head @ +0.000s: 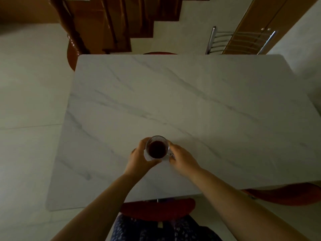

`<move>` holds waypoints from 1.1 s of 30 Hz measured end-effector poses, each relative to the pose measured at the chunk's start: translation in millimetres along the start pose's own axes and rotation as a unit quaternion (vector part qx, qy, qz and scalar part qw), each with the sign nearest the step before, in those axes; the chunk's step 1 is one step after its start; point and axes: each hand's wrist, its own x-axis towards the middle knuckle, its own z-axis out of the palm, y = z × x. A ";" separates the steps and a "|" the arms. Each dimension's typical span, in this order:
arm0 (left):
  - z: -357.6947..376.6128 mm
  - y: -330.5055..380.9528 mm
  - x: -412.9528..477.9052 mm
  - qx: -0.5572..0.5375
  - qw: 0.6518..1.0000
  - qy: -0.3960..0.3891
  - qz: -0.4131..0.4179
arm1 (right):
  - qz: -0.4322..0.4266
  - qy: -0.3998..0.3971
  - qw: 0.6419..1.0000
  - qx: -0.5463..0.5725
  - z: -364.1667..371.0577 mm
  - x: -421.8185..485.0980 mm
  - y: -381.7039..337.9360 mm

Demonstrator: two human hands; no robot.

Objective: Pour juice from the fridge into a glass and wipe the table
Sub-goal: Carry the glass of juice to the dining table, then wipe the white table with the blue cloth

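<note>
A clear glass (pixel 157 149) with a small handle holds dark red juice and stands on the white marble table (pixel 191 101), near its front edge. My left hand (pixel 140 158) wraps around the glass's left side. My right hand (pixel 181 158) touches the right side, fingers at the handle. Both hands cup the glass between them. No juice container or cloth is in view.
A red chair seat (pixel 156 208) sits under the table's front edge, another red seat (pixel 286 195) at the front right. A metal-backed chair (pixel 241 40) stands behind the far edge. A wooden staircase (pixel 107 23) rises at the back. White tiled floor (pixel 31 101) lies to the left.
</note>
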 end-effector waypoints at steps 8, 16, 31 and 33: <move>2.6 -9.3 0.6 -0.004 1.000 0.020 -0.011 | -0.014 -0.011 1.000 -0.010 4.7 10.4 4.8; 7.6 -12.7 1.2 0.003 0.999 0.003 -0.037 | -0.018 -0.029 0.999 -0.031 -1.2 15.9 8.5; -99.5 15.0 -72.3 0.011 0.973 0.221 -0.059 | -0.159 0.034 0.986 0.023 -56.6 -18.1 -63.8; -115.1 19.9 -93.4 0.054 0.967 0.238 -0.072 | -0.194 0.014 0.981 0.011 -53.6 -17.4 -88.3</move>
